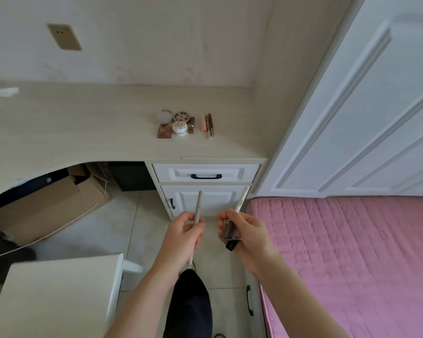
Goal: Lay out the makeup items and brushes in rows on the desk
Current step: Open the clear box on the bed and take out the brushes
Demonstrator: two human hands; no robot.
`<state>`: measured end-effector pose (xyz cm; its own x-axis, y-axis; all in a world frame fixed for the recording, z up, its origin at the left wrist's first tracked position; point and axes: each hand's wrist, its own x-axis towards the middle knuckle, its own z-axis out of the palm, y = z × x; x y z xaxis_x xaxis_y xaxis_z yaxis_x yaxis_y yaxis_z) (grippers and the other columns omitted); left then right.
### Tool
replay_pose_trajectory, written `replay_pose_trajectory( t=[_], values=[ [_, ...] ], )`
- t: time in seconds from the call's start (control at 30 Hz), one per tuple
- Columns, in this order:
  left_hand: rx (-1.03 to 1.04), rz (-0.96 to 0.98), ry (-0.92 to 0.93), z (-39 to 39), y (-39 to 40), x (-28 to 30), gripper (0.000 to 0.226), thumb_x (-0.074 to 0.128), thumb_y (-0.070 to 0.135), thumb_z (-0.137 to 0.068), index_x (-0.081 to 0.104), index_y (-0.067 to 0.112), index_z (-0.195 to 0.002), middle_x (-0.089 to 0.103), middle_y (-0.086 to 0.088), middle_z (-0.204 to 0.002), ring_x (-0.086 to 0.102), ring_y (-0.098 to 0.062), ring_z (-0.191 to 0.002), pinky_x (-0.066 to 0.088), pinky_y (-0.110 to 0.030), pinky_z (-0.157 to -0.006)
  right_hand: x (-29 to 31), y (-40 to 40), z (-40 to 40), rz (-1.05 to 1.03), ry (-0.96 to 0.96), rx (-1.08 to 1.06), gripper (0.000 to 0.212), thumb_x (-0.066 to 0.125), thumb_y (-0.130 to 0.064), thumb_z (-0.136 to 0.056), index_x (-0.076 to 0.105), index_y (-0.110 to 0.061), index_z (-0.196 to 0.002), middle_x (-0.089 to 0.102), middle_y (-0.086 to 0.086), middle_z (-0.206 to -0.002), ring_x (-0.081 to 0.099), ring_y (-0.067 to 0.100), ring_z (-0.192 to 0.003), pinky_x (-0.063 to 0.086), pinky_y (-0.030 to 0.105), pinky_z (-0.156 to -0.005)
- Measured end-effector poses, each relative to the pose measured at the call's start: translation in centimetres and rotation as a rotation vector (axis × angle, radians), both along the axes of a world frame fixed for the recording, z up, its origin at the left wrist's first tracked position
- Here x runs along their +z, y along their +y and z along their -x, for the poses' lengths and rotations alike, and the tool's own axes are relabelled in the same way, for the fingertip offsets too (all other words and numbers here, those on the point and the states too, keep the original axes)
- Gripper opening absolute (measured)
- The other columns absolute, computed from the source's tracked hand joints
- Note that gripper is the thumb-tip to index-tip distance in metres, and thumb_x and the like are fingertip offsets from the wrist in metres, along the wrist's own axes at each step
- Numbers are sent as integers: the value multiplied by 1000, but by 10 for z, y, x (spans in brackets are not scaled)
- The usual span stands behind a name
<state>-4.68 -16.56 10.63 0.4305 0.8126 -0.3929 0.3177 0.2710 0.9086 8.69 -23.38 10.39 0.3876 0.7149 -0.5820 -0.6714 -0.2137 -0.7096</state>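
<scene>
My left hand (pixel 185 234) grips a slim white makeup brush (pixel 199 203) that points up toward the desk. My right hand (pixel 246 234) holds a second white brush (pixel 242 198) together with a dark clear-cased bottle (pixel 230 232) with a black cap. Both hands hover over the floor in front of the desk's cabinet. On the pale wooden desk (pixel 83 132) lie round compacts (pixel 180 128), a brown square palette (pixel 164 134), a brown tube (pixel 192 125) and a few pencils (pixel 209 125) side by side.
Under the desk top sit a white drawer (pixel 205 173) and a cabinet door (pixel 205 201). A pink quilted bed (pixel 352 252) lies to the right, a white stool (pixel 59 293) at lower left, a cardboard box (pixel 49 208) below the desk. My dark-trousered leg (pixel 191 303) stands on the floor.
</scene>
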Motion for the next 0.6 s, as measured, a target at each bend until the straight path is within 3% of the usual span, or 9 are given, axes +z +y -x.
replay_pose_trajectory(
  t=[0.13,0.2,0.3,0.43,0.6],
  values=[
    [25,148,-64,-24,66,0,24,46,27,-98,63,11,-95,44,-1,-58,43,-16,-53,38,-23,-52,1,62,-21,27,16,-75,14,59,-12,-91,65,-4,-81,56,7,-70,52,18,-56,44,30,-52],
    [71,301,-137,-36,99,2,31,39,24,-99,63,6,-102,44,-3,-57,44,-18,-52,39,-29,-51,3,92,-30,64,1,-88,8,61,-10,-90,64,-6,-84,50,6,-66,48,18,-54,40,30,-52],
    [100,448,-189,-53,144,5,30,39,19,-97,65,6,-105,45,-4,-56,45,-21,-51,41,-27,-48,5,131,-41,84,-5,-110,6,62,-11,-89,62,-7,-84,47,4,-64,47,18,-53,39,27,-51],
    [89,480,-159,-77,190,4,29,37,12,-98,64,11,-106,48,-2,-57,49,-22,-50,40,-29,-53,3,173,-58,99,8,-172,12,63,-9,-88,62,-8,-76,49,5,-64,49,18,-55,43,28,-52],
    [85,487,-99,-106,232,-4,22,44,12,-97,64,14,-104,49,-2,-60,44,-17,-42,33,-21,-42,1,204,-81,104,36,-237,9,61,-7,-88,62,-6,-79,48,5,-64,48,17,-55,41,29,-53]
  ],
)
